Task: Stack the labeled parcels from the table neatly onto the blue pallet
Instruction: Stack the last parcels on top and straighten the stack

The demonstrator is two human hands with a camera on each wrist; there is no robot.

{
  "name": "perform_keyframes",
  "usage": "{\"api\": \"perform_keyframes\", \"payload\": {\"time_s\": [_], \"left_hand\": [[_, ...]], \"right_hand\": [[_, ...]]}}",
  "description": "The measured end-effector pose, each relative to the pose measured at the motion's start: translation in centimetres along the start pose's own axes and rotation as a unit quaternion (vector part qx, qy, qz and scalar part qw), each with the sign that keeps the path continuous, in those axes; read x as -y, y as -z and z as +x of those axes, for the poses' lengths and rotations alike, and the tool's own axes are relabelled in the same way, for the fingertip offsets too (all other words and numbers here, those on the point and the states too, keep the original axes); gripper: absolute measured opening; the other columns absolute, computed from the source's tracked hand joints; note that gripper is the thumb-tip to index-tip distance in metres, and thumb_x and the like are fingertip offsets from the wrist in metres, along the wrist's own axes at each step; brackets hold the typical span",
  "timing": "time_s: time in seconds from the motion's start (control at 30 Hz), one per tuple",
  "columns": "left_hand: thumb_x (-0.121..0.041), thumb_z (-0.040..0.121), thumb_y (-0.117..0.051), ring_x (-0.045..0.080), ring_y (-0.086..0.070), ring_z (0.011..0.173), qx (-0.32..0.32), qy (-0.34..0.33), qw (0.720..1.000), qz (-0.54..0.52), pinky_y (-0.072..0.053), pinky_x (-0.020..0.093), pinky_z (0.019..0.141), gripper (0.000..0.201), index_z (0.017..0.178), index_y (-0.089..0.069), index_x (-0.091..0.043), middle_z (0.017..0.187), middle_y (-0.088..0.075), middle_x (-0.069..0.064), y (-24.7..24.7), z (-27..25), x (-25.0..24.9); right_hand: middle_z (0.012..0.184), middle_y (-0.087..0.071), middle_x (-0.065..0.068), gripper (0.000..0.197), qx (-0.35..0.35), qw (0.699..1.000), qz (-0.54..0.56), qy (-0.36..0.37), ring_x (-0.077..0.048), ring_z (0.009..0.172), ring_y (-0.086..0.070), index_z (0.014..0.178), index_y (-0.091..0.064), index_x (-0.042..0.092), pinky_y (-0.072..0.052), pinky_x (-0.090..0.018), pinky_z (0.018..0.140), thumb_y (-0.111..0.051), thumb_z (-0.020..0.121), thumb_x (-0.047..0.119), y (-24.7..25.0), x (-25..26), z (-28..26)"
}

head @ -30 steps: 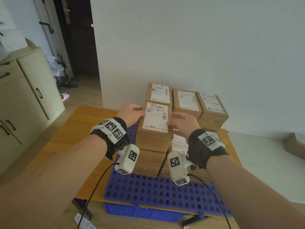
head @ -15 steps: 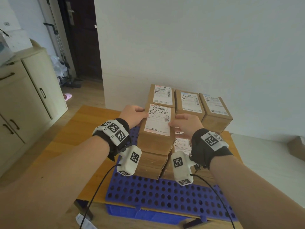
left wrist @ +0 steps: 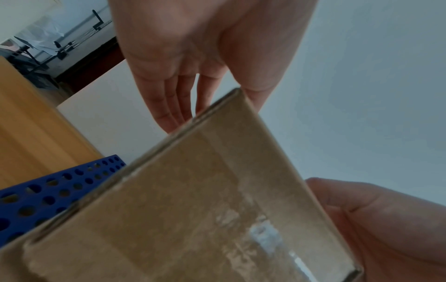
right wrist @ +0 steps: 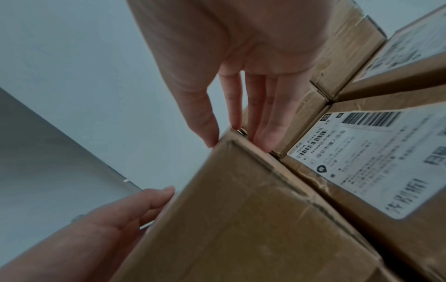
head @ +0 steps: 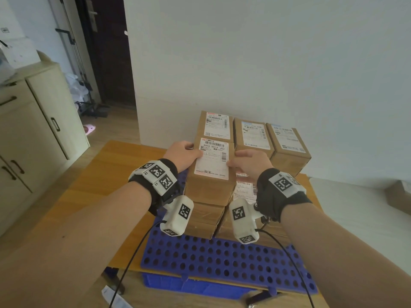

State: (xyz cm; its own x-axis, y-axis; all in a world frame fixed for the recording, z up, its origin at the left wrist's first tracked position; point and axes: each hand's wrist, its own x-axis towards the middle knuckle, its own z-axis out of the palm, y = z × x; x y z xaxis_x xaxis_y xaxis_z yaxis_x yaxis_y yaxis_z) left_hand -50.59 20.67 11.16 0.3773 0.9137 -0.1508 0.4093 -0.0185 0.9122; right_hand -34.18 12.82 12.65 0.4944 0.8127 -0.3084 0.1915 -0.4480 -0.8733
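Observation:
A brown labeled parcel (head: 212, 165) sits on top of the front-left stack on the blue perforated pallet (head: 222, 256). My left hand (head: 182, 154) holds its left side and my right hand (head: 249, 161) its right side, each with the thumb on the top face. In the left wrist view my fingers (left wrist: 169, 106) lie straight along the parcel (left wrist: 193, 209). The right wrist view shows my fingers (right wrist: 263, 122) reaching the far corner of the parcel (right wrist: 253, 219). Three labeled parcels (head: 253, 135) form the back row at the same height. A lower labeled parcel (head: 244, 191) lies under my right wrist.
The pallet lies on a wooden table (head: 89, 196) against a white wall (head: 266, 63). The front strip of the pallet is bare. A beige cabinet (head: 33, 130) stands to the left, and a loose cardboard box (head: 398, 196) lies on a white surface at the right.
Both hands and the parcel stay in the same place on the stack. Only the head view shifts slightly.

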Motion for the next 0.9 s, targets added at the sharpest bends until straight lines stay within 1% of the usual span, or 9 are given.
{"api": "perform_keyframes", "payload": {"time_s": [0.1, 0.17, 0.27, 0.33, 0.43, 0.5, 0.7, 0.8, 0.9], "left_hand": [[-0.019, 0.092, -0.057, 0.014, -0.06, 0.093, 0.001, 0.001, 1.0, 0.002, -0.049, 0.025, 0.08, 0.035, 0.126, -0.056, -0.013, 0.122, -0.064, 0.004, 0.0, 0.1, 0.1], [-0.023, 0.092, -0.058, 0.018, -0.06, 0.103, 0.001, 0.007, 1.0, 0.019, -0.05, 0.031, 0.089, 0.041, 0.13, -0.052, -0.012, 0.128, -0.06, 0.005, 0.1, 0.2, 0.0], [-0.032, 0.092, -0.055, 0.023, -0.045, 0.129, -0.025, -0.01, 0.996, 0.09, -0.038, 0.037, 0.106, 0.059, 0.144, -0.034, -0.011, 0.144, -0.044, 0.006, 0.6, 0.3, -0.8], [-0.034, 0.093, -0.053, 0.022, -0.038, 0.134, -0.034, -0.055, 0.988, 0.141, -0.032, 0.034, 0.108, 0.062, 0.146, -0.03, -0.013, 0.149, -0.037, 0.005, 0.9, 0.3, -1.9], [-0.03, 0.094, -0.05, 0.021, -0.039, 0.134, -0.027, -0.143, 0.965, 0.219, -0.032, 0.029, 0.104, 0.057, 0.146, -0.031, -0.015, 0.149, -0.038, 0.003, 0.5, 0.1, -4.4], [-0.031, 0.095, -0.048, 0.023, -0.035, 0.136, -0.013, -0.194, 0.937, 0.289, -0.03, 0.034, 0.109, 0.057, 0.146, -0.03, -0.014, 0.149, -0.036, 0.005, -0.6, 0.0, -5.9], [-0.038, 0.094, -0.044, 0.027, -0.019, 0.143, 0.059, -0.264, 0.857, 0.439, -0.025, 0.045, 0.114, 0.06, 0.147, -0.024, -0.018, 0.156, -0.019, 0.008, -6.1, -1.2, -9.0], [-0.037, 0.094, -0.042, 0.026, -0.014, 0.145, 0.1, -0.287, 0.845, 0.44, -0.02, 0.046, 0.115, 0.06, 0.148, -0.023, -0.019, 0.157, -0.014, 0.008, -9.3, -2.1, -10.2], [-0.04, 0.094, -0.043, 0.027, -0.017, 0.143, 0.126, -0.296, 0.839, 0.438, -0.023, 0.048, 0.113, 0.057, 0.146, -0.028, -0.02, 0.154, -0.021, 0.008, -12.3, -3.0, -11.0]], "right_hand": [[0.103, -0.069, -0.003, 0.049, -0.003, 1.0, 0.0, 0.001, -0.018, 0.093, -0.067, 0.122, -0.058, 0.016, -0.059, -0.033, 0.071, -0.075, 0.076, 0.011, -0.1, 0.0, 0.1], [0.104, -0.069, -0.003, 0.046, -0.001, 1.0, -0.005, 0.004, -0.018, 0.093, -0.067, 0.121, -0.059, 0.016, -0.059, -0.033, 0.072, -0.074, 0.077, 0.012, -0.1, -0.1, 0.1], [0.106, -0.068, -0.004, 0.037, -0.02, 0.999, -0.026, 0.027, -0.018, 0.092, -0.066, 0.114, -0.06, 0.017, -0.058, -0.03, 0.065, -0.07, 0.079, 0.013, 0.2, 0.2, 0.0], [0.112, -0.066, -0.002, 0.035, -0.051, 0.993, -0.084, 0.059, -0.019, 0.097, -0.065, 0.117, -0.061, 0.016, -0.058, -0.032, 0.077, -0.065, 0.081, 0.015, 0.8, 0.7, -0.3], [0.128, -0.058, -0.003, 0.039, -0.112, 0.95, -0.265, 0.119, -0.022, 0.112, -0.058, 0.129, -0.054, 0.02, -0.047, -0.028, 0.086, -0.053, 0.09, 0.018, 2.1, 1.9, -1.2], [0.135, -0.054, -0.004, 0.043, -0.133, 0.92, -0.345, 0.133, -0.023, 0.116, -0.055, 0.134, -0.049, 0.023, -0.048, -0.03, 0.086, -0.048, 0.092, 0.017, 3.2, 2.3, -1.8], [0.135, -0.052, -0.01, 0.041, -0.155, 0.874, -0.455, 0.067, -0.032, 0.123, -0.047, 0.131, -0.049, 0.018, -0.04, -0.04, 0.103, -0.036, 0.092, 0.018, 7.2, 1.1, -3.7], [0.14, -0.047, -0.008, 0.044, -0.189, 0.871, -0.453, 0.03, -0.03, 0.127, -0.044, 0.139, -0.042, 0.022, -0.039, -0.037, 0.104, -0.039, 0.096, 0.021, 9.6, -0.5, -5.1], [0.142, -0.045, -0.008, 0.045, -0.207, 0.862, -0.462, 0.007, -0.03, 0.129, -0.042, 0.142, -0.038, 0.024, -0.038, -0.037, 0.103, -0.04, 0.097, 0.03, 12.1, -2.6, -6.2]]}}
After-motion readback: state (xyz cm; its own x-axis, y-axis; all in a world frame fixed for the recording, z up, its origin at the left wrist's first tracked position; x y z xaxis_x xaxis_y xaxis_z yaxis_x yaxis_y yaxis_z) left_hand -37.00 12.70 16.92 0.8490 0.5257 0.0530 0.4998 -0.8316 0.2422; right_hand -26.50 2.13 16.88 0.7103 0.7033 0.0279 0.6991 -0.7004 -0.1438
